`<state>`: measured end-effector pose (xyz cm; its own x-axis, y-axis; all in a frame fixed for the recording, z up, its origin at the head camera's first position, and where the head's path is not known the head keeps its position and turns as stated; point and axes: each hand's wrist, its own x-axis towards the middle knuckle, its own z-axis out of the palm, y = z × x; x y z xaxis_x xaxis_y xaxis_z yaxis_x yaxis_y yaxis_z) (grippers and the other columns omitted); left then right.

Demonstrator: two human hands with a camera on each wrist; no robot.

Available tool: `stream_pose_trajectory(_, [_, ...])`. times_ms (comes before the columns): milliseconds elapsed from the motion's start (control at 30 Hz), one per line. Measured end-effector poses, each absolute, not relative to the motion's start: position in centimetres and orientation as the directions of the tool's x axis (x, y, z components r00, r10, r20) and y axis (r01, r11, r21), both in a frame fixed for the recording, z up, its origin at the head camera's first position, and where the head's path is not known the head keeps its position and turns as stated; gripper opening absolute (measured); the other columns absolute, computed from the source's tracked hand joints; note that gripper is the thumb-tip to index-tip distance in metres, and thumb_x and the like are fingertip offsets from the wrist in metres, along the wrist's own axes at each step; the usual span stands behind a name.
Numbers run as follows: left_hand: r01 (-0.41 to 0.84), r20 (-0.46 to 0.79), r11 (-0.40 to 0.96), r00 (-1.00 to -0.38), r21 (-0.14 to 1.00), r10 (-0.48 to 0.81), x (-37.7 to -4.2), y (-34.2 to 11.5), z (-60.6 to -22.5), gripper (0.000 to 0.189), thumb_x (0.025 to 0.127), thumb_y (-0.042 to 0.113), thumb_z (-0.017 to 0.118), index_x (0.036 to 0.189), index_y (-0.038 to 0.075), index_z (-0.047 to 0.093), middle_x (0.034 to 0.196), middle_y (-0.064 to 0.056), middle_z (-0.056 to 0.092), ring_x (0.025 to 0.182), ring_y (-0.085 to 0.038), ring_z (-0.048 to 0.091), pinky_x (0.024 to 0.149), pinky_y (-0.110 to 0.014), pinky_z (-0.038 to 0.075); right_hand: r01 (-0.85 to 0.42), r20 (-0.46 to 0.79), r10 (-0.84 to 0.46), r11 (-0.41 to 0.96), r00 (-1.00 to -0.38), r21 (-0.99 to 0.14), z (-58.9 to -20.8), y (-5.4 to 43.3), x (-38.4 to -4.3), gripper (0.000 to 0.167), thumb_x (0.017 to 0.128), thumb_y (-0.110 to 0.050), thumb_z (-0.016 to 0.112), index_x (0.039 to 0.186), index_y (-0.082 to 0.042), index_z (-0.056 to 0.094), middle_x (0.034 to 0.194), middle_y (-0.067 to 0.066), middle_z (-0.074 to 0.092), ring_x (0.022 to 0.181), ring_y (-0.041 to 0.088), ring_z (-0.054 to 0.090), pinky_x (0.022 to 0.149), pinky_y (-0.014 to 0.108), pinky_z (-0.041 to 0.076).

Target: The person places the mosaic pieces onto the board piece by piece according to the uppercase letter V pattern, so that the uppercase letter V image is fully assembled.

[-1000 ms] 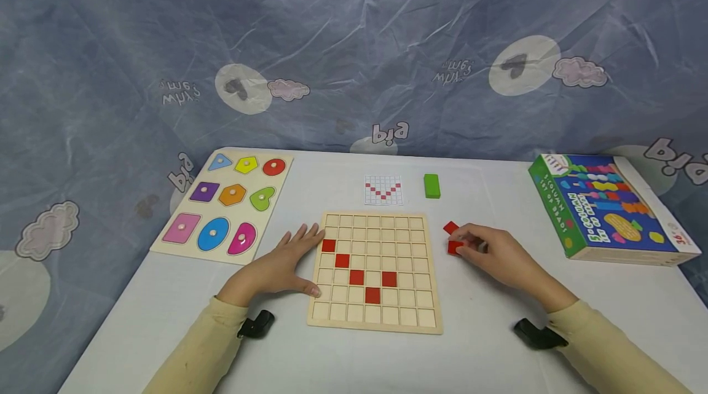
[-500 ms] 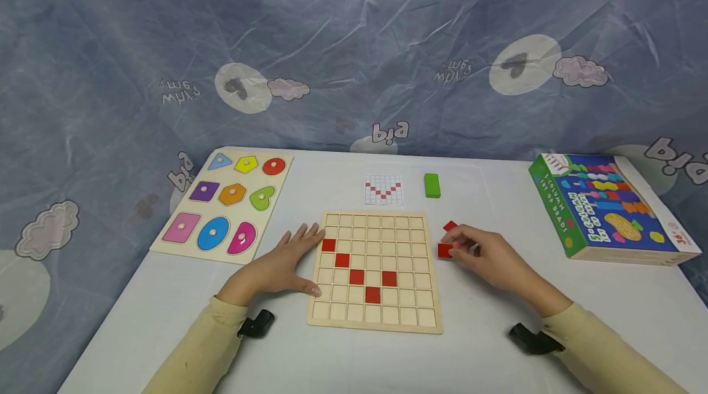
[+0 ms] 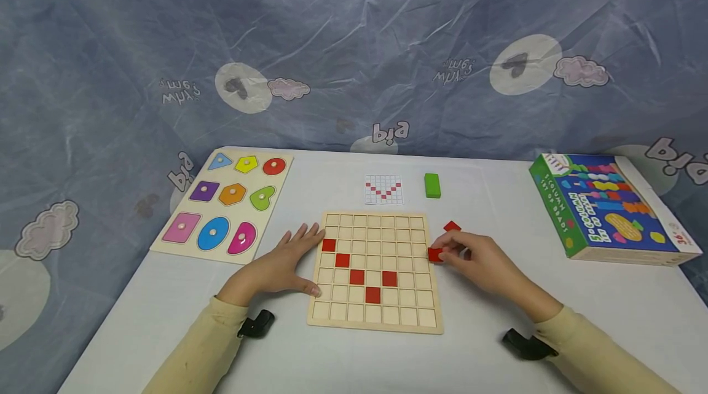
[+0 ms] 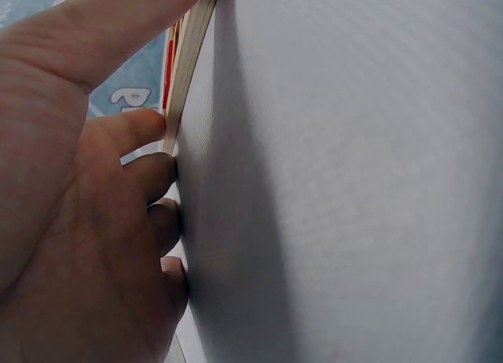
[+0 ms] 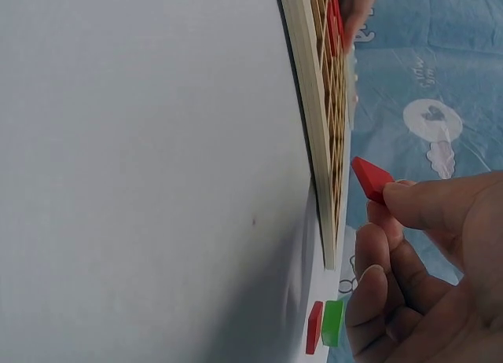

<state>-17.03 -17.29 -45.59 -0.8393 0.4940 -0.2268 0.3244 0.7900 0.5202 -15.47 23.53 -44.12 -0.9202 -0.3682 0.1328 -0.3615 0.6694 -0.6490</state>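
Observation:
A square wooden grid board (image 3: 404, 317) lies on the table with several red tiles set in its cells, forming a lopsided V. My left hand (image 3: 276, 268) rests at the board's left edge, fingers spread, thumb and fingertips touching the rim. Between thumb and forefinger my right hand (image 3: 483, 259) pinches a red square tile (image 5: 372, 179), held over the board's right edge in the head view. In the right wrist view the tile is raised above the board. Another red tile (image 3: 452, 225) lies on the table just behind the right hand.
Behind the board lie a pattern card (image 3: 384, 190) with a red V and a green block (image 3: 432, 185). A shape puzzle board (image 3: 177, 248) is at the left, a colourful box (image 3: 614, 206) at the right. A patterned cloth (image 3: 354, 56) hangs behind the table.
The right hand has moved left with the pinched red tile, from beside the loose tile to the board's right edge. My left hand has stayed still.

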Motion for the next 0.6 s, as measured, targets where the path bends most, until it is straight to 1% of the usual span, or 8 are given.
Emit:
stream_pose_trajectory(433, [0.322, -0.229, 0.791, -0.840, 0.520, 0.492, -17.0, -17.2, -45.5, 0.121, 0.067, 0.049, 0.093, 0.163, 0.017, 0.026, 0.170, -0.005, 0.014, 0.157, -0.028, 0.002, 0.126, -0.051, 0.002, -0.338, 0.113, -0.358, 0.664, -0.927, -0.667, -43.8, 22.0, -15.0, 0.021, 0.090, -0.008, 0.077, 0.105, -0.022, 0.075, 0.088, -0.014, 0.068, 0.080, 0.008, 0.060, 0.068, 0.023, 0.050])
stream_pose_trajectory(600, [0.321, -0.231, 0.791, -0.839, 0.521, 0.493, -16.9, -17.2, -45.5, 0.121, 0.067, 0.048, 0.092, 0.163, 0.016, 0.026, 0.170, -0.006, 0.014, 0.157, -0.029, 0.001, 0.126, -0.051, 0.002, -0.327, 0.097, -0.358, 0.667, -0.929, -0.669, -43.8, 21.4, -15.0, 0.020, 0.091, -0.010, 0.077, 0.104, -0.025, 0.074, 0.086, -0.014, 0.068, 0.080, 0.009, 0.059, 0.069, 0.023, 0.050])
